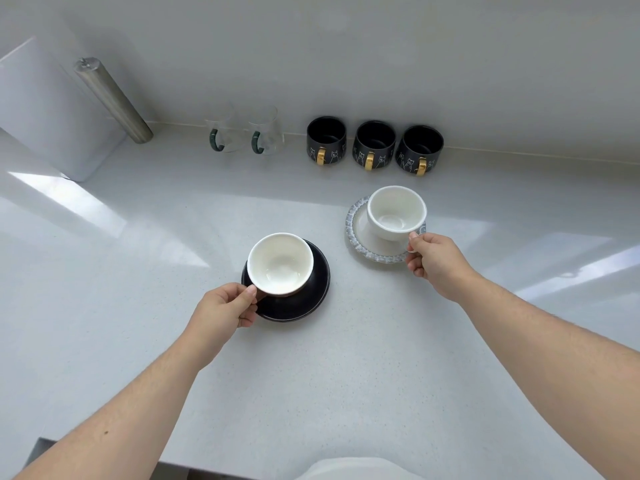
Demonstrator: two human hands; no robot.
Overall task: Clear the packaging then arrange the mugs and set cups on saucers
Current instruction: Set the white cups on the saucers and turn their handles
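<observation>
- Left hand (pixel 225 308), fingers pinched on the handle of a white-lined dark ceramic cup (pixel 280 263), holds it over the round black saucer (pixel 298 299) mid-worktop, sitting toward the saucer's left side rather than centred.
- Right hand (pixel 434 259), fingers closed on the handle of a white footed cup (pixel 396 213), steadies it on the grey-rimmed pale saucer (pixel 360 237).
- Along the worktop's back edge, three black gold-handled mugs (pixel 374 145) and two clear glass green-handled mugs (pixel 244 135) stand lined up, seemingly already arranged; no packaging shows.
</observation>
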